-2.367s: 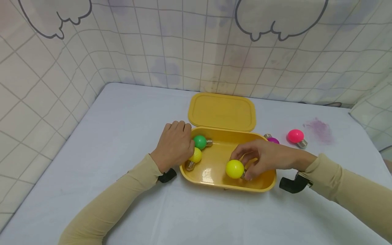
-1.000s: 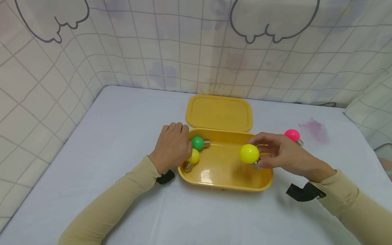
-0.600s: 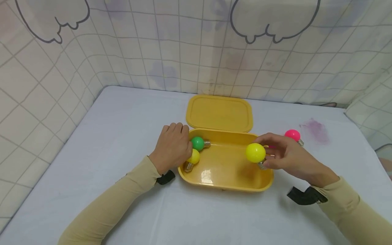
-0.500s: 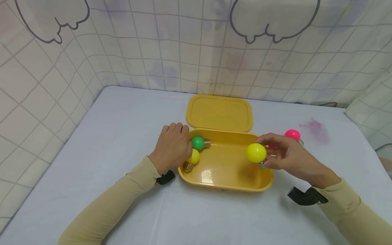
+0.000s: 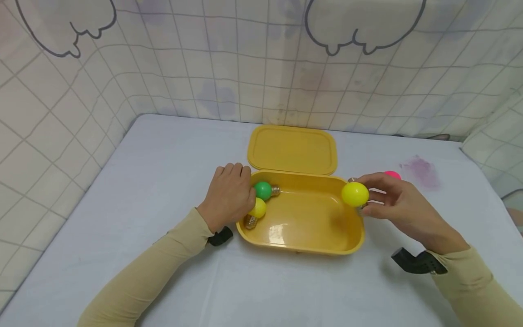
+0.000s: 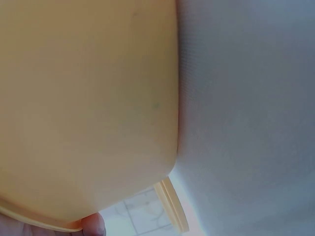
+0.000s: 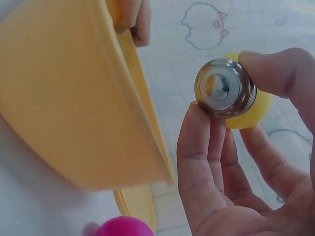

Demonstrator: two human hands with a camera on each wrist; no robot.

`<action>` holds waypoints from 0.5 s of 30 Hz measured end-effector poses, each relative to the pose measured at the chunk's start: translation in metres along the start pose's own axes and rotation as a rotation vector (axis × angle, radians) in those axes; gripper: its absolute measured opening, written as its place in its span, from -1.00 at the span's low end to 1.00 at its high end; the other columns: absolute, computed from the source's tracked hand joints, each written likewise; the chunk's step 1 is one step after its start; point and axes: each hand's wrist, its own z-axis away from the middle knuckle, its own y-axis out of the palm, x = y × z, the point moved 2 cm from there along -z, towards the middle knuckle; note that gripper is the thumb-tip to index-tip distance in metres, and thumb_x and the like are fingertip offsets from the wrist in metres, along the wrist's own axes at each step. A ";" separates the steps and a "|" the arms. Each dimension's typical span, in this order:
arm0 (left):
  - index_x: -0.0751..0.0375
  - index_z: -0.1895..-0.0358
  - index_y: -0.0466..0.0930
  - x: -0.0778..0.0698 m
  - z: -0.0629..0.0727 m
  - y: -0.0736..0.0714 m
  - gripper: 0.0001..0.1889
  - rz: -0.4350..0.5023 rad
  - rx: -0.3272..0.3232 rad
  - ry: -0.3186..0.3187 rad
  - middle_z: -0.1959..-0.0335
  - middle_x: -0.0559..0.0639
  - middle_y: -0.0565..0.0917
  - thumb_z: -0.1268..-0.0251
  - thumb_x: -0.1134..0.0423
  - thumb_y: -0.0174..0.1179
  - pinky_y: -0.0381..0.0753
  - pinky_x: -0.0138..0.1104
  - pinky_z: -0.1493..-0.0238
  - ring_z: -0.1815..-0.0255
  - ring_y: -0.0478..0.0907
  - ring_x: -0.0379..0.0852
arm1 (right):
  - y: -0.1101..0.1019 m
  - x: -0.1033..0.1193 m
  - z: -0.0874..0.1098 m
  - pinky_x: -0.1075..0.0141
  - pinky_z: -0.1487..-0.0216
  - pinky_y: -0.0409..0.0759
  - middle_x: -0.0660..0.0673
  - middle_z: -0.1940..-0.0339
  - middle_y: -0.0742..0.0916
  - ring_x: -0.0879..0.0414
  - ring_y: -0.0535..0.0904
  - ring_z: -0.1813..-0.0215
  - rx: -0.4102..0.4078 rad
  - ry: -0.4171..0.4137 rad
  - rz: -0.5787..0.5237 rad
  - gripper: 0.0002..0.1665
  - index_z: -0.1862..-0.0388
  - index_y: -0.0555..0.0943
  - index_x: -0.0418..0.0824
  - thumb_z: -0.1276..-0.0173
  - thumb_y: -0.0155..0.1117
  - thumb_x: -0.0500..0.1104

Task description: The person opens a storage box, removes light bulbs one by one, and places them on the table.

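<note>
My left hand (image 5: 229,196) grips the left rim of an open yellow plastic box (image 5: 302,213); its fingertips curl at the rim in the left wrist view. With my right hand (image 5: 412,211) I pinch a yellow light bulb (image 5: 354,194) above the box's right rim. In the right wrist view, thumb and fingers hold it around its silver screw base (image 7: 224,88). Inside the box, by my left hand, lie a green bulb (image 5: 263,190) and a second yellow bulb (image 5: 258,208), the latter partly covered by the hand.
A yellow lid (image 5: 292,150) lies flat behind the box. Beyond my right hand a pink bulb (image 5: 393,174) is mostly hidden. A magenta bulb (image 7: 125,227) sits close to the box. The white tablecloth (image 5: 184,141) bears a purple stain (image 5: 421,171) at right.
My right hand has carried the yellow bulb from low inside the box up and right to its right rim, covering more of the pink bulb. My left hand keeps its grip on the rim.
</note>
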 end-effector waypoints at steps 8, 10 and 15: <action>0.26 0.27 0.43 -0.001 -0.001 0.001 -0.81 0.005 0.005 0.000 0.39 0.07 0.40 -0.40 0.20 -0.06 0.25 -0.18 0.19 0.29 0.32 0.06 | -0.011 -0.011 0.004 0.43 -0.15 0.67 -0.03 -0.29 0.66 0.22 0.69 -0.25 -0.072 -0.022 -0.065 -0.44 -0.34 0.48 -0.31 -0.37 0.31 -0.45; 0.26 0.27 0.42 -0.001 -0.001 0.001 -0.81 0.004 0.007 0.001 0.40 0.07 0.39 -0.41 0.20 -0.07 0.24 -0.18 0.19 0.30 0.32 0.06 | -0.013 -0.013 0.005 0.44 -0.15 0.66 -0.04 -0.30 0.67 0.21 0.69 -0.24 -0.073 -0.029 -0.085 -0.44 -0.34 0.47 -0.32 -0.38 0.29 -0.46; 0.25 0.27 0.42 -0.001 -0.001 0.000 -0.81 0.009 0.006 -0.006 0.40 0.07 0.38 -0.41 0.19 -0.06 0.23 -0.18 0.18 0.29 0.31 0.05 | -0.019 -0.013 0.006 0.46 -0.15 0.65 -0.04 -0.31 0.66 0.20 0.71 -0.19 -0.090 -0.005 -0.073 -0.43 -0.36 0.44 -0.30 -0.40 0.30 -0.43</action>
